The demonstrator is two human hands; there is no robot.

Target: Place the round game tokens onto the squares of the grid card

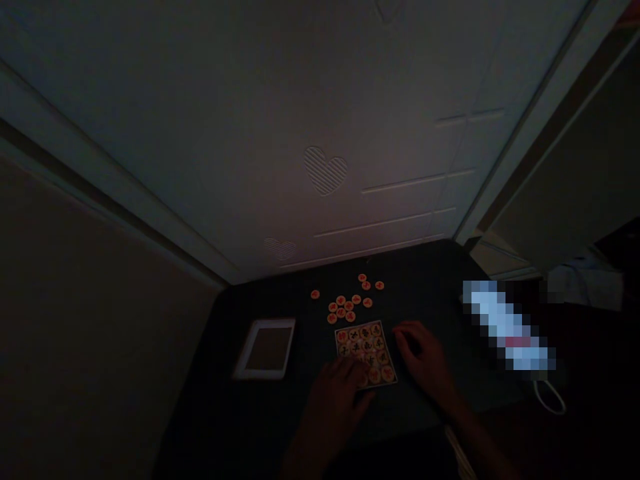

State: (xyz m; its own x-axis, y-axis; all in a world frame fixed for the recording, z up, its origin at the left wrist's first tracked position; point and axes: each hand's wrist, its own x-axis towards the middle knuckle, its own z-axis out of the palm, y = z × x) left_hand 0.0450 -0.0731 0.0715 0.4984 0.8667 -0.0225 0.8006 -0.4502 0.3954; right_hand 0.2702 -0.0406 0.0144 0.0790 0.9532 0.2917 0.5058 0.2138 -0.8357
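Hands flank board (366,352): left hand (340,387) overlapping, right hand (423,357) beside.

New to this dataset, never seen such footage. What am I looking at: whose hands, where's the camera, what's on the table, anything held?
There is no machine: a person wears one camera on the head, looking forward and down at their own hands in a dim room. The left hand rests on the lower left edge of a small board filled with round game pieces. The right hand lies on the dark table just right of the board. Neither clearly holds anything. Loose round pieces lie beyond the board, and a white tray lies to its left.
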